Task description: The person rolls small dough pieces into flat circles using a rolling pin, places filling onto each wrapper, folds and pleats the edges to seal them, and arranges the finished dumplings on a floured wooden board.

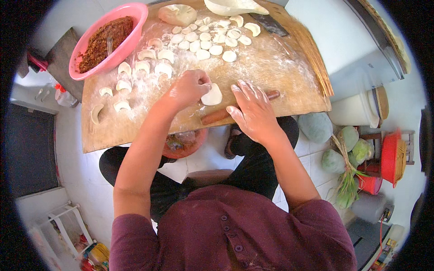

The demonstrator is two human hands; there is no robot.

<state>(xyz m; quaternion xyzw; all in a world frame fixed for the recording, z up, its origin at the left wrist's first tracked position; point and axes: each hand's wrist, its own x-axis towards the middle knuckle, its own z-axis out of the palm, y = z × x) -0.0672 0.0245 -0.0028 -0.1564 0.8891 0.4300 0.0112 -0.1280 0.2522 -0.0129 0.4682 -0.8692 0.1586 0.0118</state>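
My left hand (192, 88) pinches the left edge of a flattened round dough wrapper (212, 95) on the floured wooden board (135, 130). My right hand (251, 110) lies palm down with fingers spread on a wooden rolling pin (215, 117), right of the wrapper. Beyond my hands lie several small dough discs (216, 50). Several folded dumplings (124, 85) are spread over the board's left part. A large lump of dough (177, 15) rests at the far edge.
A pink basin (139, 28) of brown filling, with a utensil in it, stands at the far left. A dark cleaver blade (269, 24) lies at the far right, near a bundle of thin sticks (310, 57). Below the board is a red basin (181, 152); melons (315, 127) lie right.
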